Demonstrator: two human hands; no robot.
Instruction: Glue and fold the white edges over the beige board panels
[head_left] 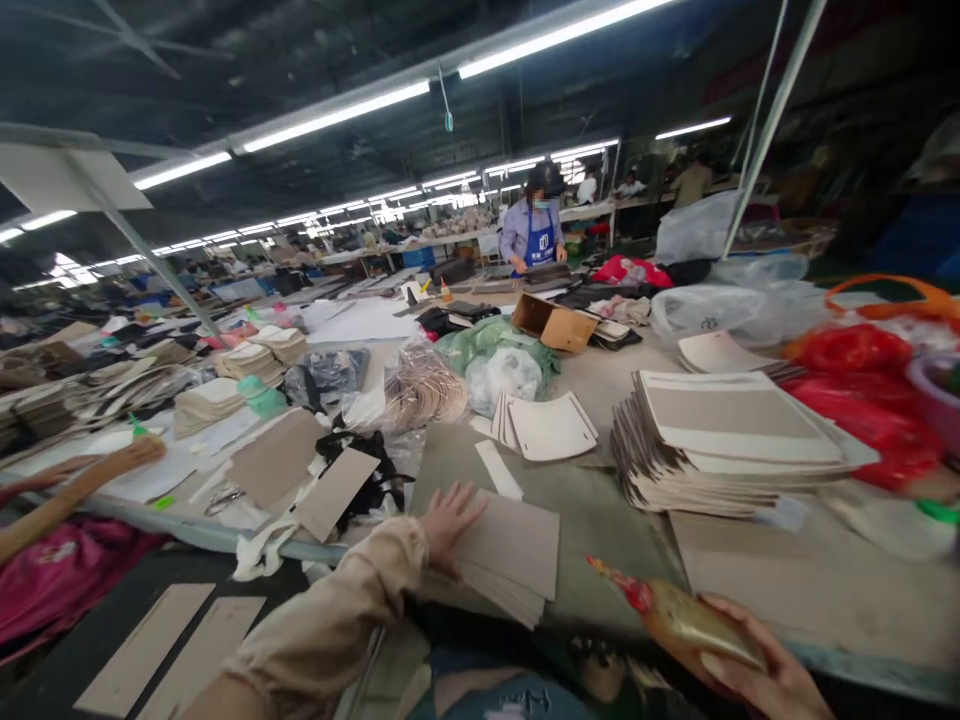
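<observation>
My left hand (453, 528) lies with fingers spread on the left edge of a small fanned stack of grey-beige boards (517, 550). Below and right of that stack, my right hand (757, 655) is wrapped round a squeeze bottle of yellowish-brown glue (690, 620). The bottle is tilted on its side, its red-stained nozzle pointing left toward the boards and apart from them. Beneath the boards is a dull green mat (581, 510). Just beyond them are a narrow white strip (498, 470) and several curved cream pieces (551, 425).
A tall, uneven stack of cream panels (742, 420) stands right of the mat. Red plastic bags (862, 390) lie beyond it. A cardboard box (555, 322) and a bundle in clear plastic (425, 385) sit farther back. At left a co-worker's arm (82, 480) reaches over the table; another person (536, 230) stands opposite.
</observation>
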